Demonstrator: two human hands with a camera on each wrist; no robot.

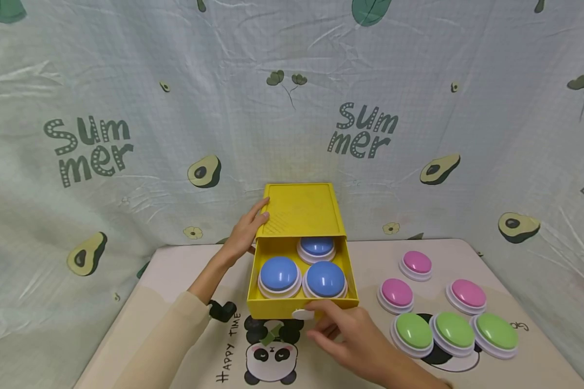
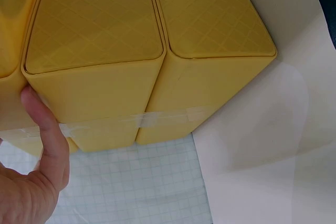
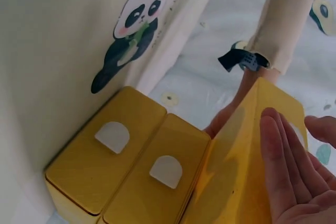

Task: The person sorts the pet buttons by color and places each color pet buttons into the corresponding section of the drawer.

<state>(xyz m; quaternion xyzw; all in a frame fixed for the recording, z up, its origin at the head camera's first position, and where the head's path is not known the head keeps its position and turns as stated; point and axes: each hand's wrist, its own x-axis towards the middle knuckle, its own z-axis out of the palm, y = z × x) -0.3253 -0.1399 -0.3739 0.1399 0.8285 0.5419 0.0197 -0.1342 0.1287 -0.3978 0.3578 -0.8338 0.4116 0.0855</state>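
From where I stand, the counter (image 1: pixel 146 324) has a pale cover and sits against a whitish, wrinkled curtain (image 1: pixel 253 135) that fills the back and both sides. Green avocados (image 1: pixel 204 171) and small flowers (image 1: pixel 193 233) are printed on the curtain, with "summer" split over two lines, repeated left and right; more lettering is cut off at the right. Before the drawer (image 1: pixel 272 309), the cover shows a panda (image 1: pixel 271 360), "HAPPY TIME" running beside it; lettering near the green buttons (image 1: pixel 455 330) is partly hidden.

The yellow box (image 1: pixel 302 210) stands at the counter's back middle, with clear tape (image 2: pixel 105 125) across its side. Its top drawer juts forward, holding three blue buttons (image 1: pixel 279 274); two lower drawers sit flush. The left hand (image 1: pixel 243 233) rests on the box's left side, fingers extended, gripping nothing. The right hand (image 1: pixel 350 335) is at the white knob (image 1: pixel 302 314), fingers nearly straight, thumb apart; whether it touches I can't tell. Three pink buttons (image 1: pixel 397 293) lie right of the drawer, behind the green ones.
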